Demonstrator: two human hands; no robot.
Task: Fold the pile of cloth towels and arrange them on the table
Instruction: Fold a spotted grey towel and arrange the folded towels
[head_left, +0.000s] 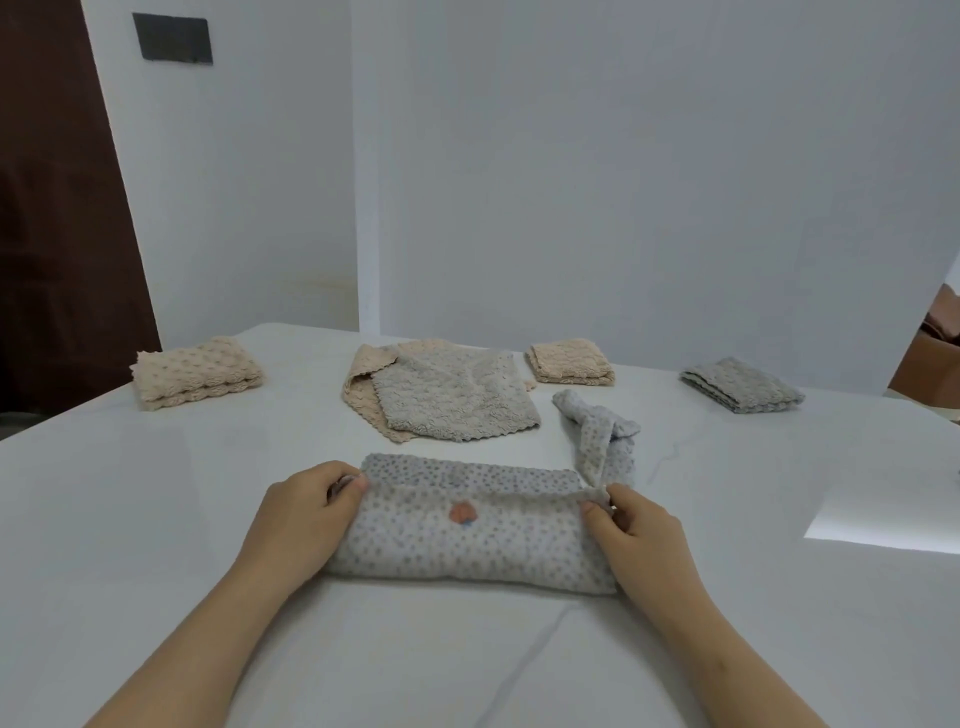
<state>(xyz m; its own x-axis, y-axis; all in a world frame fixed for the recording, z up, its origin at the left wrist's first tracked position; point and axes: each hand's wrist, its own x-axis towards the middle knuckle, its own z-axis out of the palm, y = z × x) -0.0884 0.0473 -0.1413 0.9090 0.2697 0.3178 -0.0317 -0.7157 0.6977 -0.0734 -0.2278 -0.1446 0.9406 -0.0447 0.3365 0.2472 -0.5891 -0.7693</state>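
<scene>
While the left hand pinches the dotted towel edge, right hand fingers pinch its opposite corner.

Three folded towels; two spread towels; one crumpled towel; one half-folded towel; two hands.

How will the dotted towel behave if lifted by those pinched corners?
Likely floppy: the dotted towel sags into soft rounded folds between the left hand and right hand. Probably light, since mere pinches hold its edge up. Its plush nap probably grips the table rather than sliding.
</scene>
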